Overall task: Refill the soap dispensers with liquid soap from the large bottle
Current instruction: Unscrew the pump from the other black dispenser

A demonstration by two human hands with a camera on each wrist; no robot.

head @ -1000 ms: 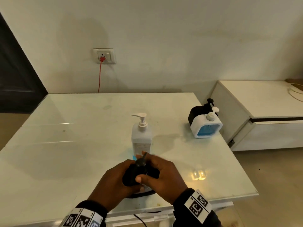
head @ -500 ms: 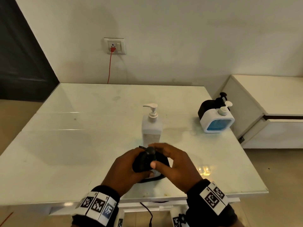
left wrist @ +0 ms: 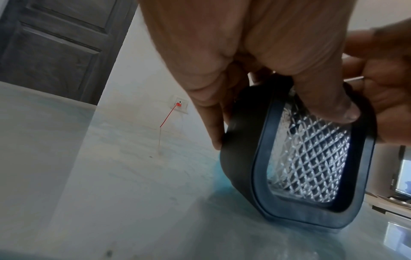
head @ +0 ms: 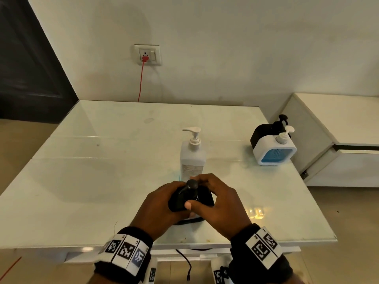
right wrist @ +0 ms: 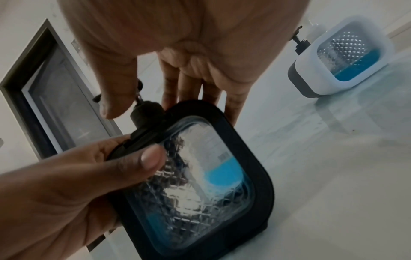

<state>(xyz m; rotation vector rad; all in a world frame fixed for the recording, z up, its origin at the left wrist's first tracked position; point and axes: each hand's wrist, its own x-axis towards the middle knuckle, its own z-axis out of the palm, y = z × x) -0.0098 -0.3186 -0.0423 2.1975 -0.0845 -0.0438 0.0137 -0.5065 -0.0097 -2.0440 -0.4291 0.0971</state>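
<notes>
Nearest the viewer, at the front edge of the tabletop (head: 82,181), the person's left hand (head: 158,208) held the body of a black soap dispenser (head: 202,198), its fingers (left wrist: 213,130) wrapped round the far side and the thumb pressed on the textured clear window. The right hand (head: 217,203) worked at the pump head (head: 191,184), thumb and fingers curled about the collar in a pinch. The dispenser stood tipped on its lower edge rather than flat, and the right-wrist view showed a low pool of blue liquid (right wrist: 224,174) inside. The chief hazard, as judged from this pose, was a slip: torque at the collar against a tilted, smooth-sided body could twist it out of the left hand, and any tilt once the pump came free could spill the blue remainder over the glossy top. A withdrawn pump tube would likely drip. Just behind the hands stood the large white pump bottle (head: 192,158), upright and close enough that a jerk of the right elbow or wrist might knock it over. Farther right, near the table's edge, a white dispenser (head: 273,152) holding blue liquid stood in front of another black one (head: 264,131); both sat near a drop. On the far wall a red cable (head: 141,83) hung from a socket (head: 147,55).
</notes>
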